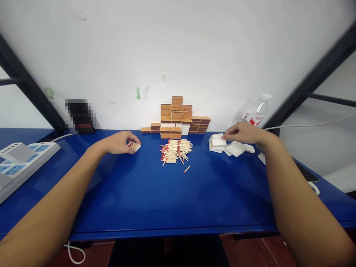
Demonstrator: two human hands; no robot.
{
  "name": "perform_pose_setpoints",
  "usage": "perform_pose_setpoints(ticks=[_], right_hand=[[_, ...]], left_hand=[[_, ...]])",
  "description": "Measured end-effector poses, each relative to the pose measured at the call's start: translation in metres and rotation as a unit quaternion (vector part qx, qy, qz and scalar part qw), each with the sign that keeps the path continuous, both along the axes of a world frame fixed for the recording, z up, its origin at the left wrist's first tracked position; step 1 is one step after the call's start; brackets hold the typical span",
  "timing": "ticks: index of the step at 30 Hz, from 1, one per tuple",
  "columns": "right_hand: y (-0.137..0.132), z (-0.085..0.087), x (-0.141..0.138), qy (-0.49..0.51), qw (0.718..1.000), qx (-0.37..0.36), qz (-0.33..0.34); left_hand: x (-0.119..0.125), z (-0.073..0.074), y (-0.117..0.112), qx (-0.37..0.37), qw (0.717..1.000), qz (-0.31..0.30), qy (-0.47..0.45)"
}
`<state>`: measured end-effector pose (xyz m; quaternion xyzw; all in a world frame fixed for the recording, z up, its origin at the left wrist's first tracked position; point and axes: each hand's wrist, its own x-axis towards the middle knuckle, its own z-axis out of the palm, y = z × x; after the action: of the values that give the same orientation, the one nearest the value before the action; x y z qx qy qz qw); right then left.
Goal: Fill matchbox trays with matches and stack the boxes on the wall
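On the left of the blue table, my left hand [121, 142] is closed around a white matchbox tray [134, 146] with red-tipped matches lying in it. My right hand [239, 132] reaches to the right side, its fingers pinching the edge of a white matchbox tray [218, 139] on a small heap of white trays [236, 148]. Between the hands lies a pile of loose matches [175, 150], heads mostly to the left. A single match [187, 169] lies apart in front of it. Behind the pile, orange-brown matchboxes [176, 115] are stacked against the wall.
A white power strip [25, 163] with a plugged-in adapter stands at the far left. A partly pixelated dark object [82, 116] leans at the back left. A clear plastic bottle [260, 111] stands behind my right hand. Dark metal frame bars [311, 79] slope down at both sides.
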<state>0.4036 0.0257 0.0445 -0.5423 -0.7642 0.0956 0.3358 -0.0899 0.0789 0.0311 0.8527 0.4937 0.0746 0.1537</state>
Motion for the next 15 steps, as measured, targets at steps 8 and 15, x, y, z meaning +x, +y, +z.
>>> perform_pose_setpoints(ticks=[8,15], right_hand=[[0.012,0.000,-0.016,-0.026,0.998,0.032,-0.046],[-0.003,-0.022,-0.119,0.094,0.987,-0.087,0.097]], left_hand=[[0.009,0.002,-0.005,-0.002,0.999,-0.013,-0.035],[0.057,0.001,-0.040,0.101,0.981,-0.114,-0.117]])
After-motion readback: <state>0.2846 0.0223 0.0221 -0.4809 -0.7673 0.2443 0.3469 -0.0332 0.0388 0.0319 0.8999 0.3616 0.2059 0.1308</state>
